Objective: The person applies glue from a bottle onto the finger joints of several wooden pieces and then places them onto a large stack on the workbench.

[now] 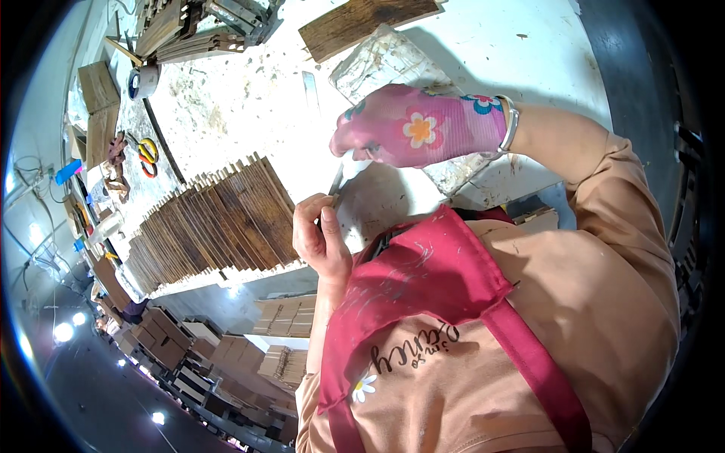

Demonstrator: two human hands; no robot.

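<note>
My bare left hand (321, 235) is closed near the front edge of the table, its thumb and fingers pinching the lower end of a thin greyish strip (337, 183). Over the white table, my right hand (419, 128) wears a pink flowered glove. Its fingertips are closed around the strip's upper end, where something whitish shows. The strip's exact kind is too small to make out. Left of my hands stands a long row of dark brown wooden slats (215, 219), packed side by side.
Beyond my right hand lie a paint-stained board (389, 60) and a brown plank (362, 26). Yellow-handled scissors (147, 157), a tape roll (143, 81) and stacked wooden pieces (181, 38) are at the far left. Cardboard boxes (287, 317) stand below the table edge.
</note>
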